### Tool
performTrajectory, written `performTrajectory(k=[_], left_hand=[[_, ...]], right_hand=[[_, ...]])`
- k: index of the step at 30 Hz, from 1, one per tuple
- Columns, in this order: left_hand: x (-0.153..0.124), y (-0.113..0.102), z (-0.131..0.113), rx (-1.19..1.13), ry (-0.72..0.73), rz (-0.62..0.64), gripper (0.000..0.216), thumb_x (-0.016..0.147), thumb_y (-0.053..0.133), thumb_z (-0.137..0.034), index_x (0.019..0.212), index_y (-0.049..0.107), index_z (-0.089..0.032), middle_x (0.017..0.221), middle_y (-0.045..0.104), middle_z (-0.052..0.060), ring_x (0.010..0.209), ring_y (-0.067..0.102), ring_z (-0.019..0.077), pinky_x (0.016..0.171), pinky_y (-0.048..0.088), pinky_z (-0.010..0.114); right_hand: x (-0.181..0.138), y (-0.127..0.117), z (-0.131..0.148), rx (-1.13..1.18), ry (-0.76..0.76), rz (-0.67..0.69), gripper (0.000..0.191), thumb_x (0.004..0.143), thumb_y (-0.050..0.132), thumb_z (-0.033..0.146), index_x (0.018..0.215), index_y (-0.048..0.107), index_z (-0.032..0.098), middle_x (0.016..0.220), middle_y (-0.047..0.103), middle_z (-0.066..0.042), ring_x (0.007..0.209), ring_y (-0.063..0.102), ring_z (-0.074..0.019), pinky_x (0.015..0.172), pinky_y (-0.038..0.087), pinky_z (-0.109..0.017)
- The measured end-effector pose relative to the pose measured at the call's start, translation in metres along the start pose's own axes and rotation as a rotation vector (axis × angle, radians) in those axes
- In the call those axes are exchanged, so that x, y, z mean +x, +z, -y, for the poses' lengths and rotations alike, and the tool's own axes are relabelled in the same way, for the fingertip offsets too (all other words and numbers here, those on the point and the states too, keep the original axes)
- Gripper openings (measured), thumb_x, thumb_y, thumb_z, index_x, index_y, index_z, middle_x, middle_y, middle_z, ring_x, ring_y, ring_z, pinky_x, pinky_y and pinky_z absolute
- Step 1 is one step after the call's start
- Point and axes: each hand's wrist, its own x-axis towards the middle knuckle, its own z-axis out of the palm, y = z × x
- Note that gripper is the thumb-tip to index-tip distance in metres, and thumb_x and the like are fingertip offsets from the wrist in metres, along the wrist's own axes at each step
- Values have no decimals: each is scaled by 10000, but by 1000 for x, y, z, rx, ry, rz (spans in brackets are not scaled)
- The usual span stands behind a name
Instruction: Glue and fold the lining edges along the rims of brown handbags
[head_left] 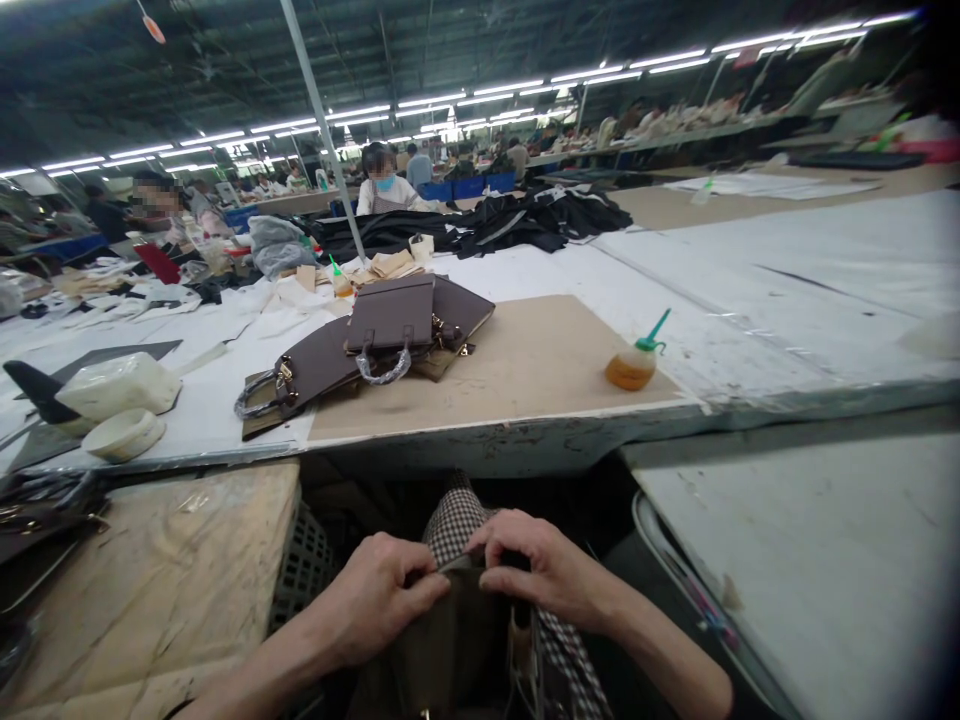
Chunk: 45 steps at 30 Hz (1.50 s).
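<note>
Both my hands are down in my lap, below the table edge. My left hand (375,595) and my right hand (536,565) pinch the top edge of a dark brown bag piece (457,640) that rests on my checked trousers (454,520). The fingers of both hands are curled closed on that edge. On the brown board (525,370) in front of me lie several finished dark brown handbags (390,315) with wrapped handles, out of reach of either hand.
A small glue bottle (636,362) with a green nozzle stands on the board's right side. White moulded forms (120,385) lie at the left. A worn wooden side table (150,570) is at my left, a white table (825,540) at my right. Other people work at the far benches.
</note>
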Motion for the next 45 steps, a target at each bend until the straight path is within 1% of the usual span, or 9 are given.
performTrajectory(k=[16,21,27,30,33,36,38,42,45], left_hand=[[-1,0,0,-73,-42,28,325,923,542,-366,699,651,-157,598,484,-58,576,423,89,526,271,212],[10,-8,-8,-79,-15,66,243,886,619,-456,1002,700,-259,660,576,-70,591,479,103,536,285,206],[29,6,-11,125,164,10,317,944,523,-338,676,593,-183,607,491,-43,578,432,104,566,272,236],[26,7,-8,107,160,27,311,933,517,-310,654,555,-177,584,445,-48,561,398,102,551,273,233],[17,-7,-7,35,121,128,223,913,508,-268,745,628,-184,653,544,-37,628,485,119,577,330,215],[13,-24,-11,-40,73,273,227,862,532,-218,1042,669,-227,880,686,-24,764,604,154,629,397,214],[17,-27,-14,-24,52,270,343,845,571,-249,1186,611,-249,963,712,-17,798,640,172,634,421,222],[36,-10,-20,83,90,158,256,835,633,-358,1044,625,-211,939,721,15,827,662,213,663,440,250],[43,6,-19,110,120,156,143,880,565,-325,918,637,-207,901,717,29,828,669,223,689,444,265]], right_hand=[[-6,27,-10,115,102,-320,184,842,659,183,693,553,201,877,710,-3,842,659,-172,809,469,-286],[-3,31,-5,119,105,-337,182,844,647,185,691,552,205,873,712,-2,829,657,-173,788,467,-286],[-4,33,-4,160,120,-339,183,848,646,190,693,551,205,864,708,-9,841,653,-185,790,464,-294],[-5,33,-4,224,121,-296,177,855,655,208,706,560,201,880,705,-17,849,646,-189,797,462,-302],[-4,33,-3,287,136,-288,196,847,659,194,722,510,208,871,687,-14,827,627,-184,774,460,-304],[0,37,-2,359,148,-328,279,831,660,163,762,400,235,867,666,2,813,603,-178,757,465,-307],[3,42,-2,402,133,-350,300,821,655,146,791,373,244,881,645,10,840,593,-177,790,474,-316],[5,45,-4,397,128,-376,251,815,637,132,961,464,243,969,592,4,943,582,-182,902,476,-344],[-9,38,-1,323,171,-377,396,865,625,210,1223,460,239,1193,569,-57,1142,551,-219,1046,420,-419]])
